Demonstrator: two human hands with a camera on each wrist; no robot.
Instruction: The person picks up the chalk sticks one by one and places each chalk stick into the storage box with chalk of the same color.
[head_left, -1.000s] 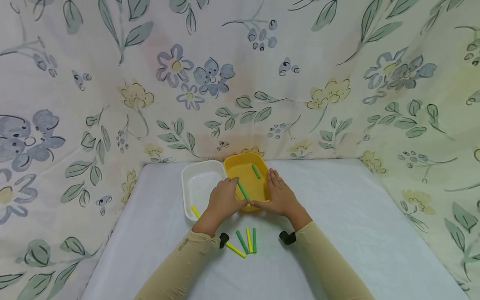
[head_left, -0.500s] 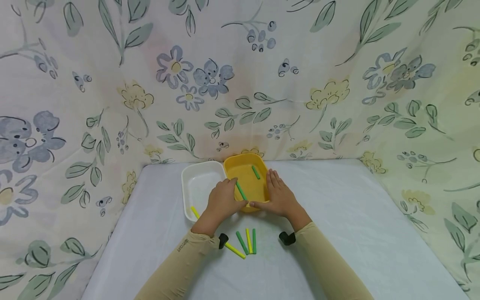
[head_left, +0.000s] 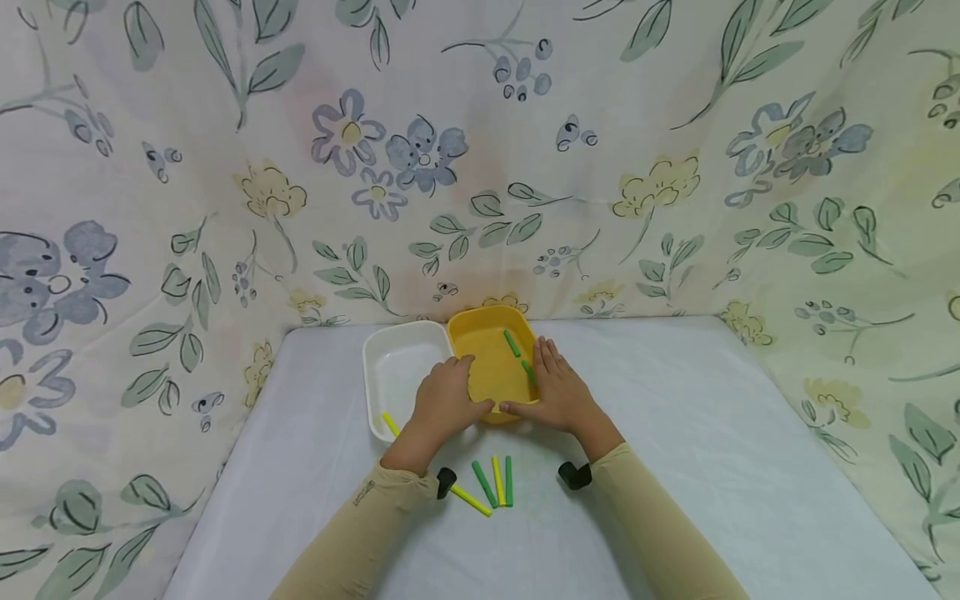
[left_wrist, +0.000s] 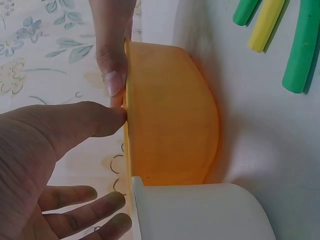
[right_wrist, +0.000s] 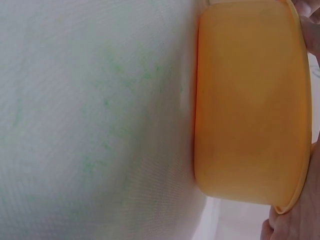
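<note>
The yellow box [head_left: 495, 375] lies between my two hands, just ahead of my thumbs, at the far side of the table [head_left: 645, 392]. My left hand [head_left: 448, 398] is spread at its near left corner: the thumb presses the near rim, and the other fingers reach out loosely over the left side, wrapped round nothing. My right hand [head_left: 561, 390] lies along the right side, fingers straight and side by side, with the thumb swung out to the near rim. My two thumb tips sit close together there, and neither hand has the box in a closed grip.

Inside the box, one green stick [head_left: 512, 343] lies toward the back right; a second green stick [head_left: 527, 369] lies nearer me against the right side, partly covered by my right fingers. The white box [head_left: 401, 367] stands just beside it, left of my left hand, with a yellow stick [head_left: 391, 423] in it running behind my wrist. On the table between my forearms lie two green sticks [head_left: 508, 481] and two yellow sticks [head_left: 498, 481].
</note>
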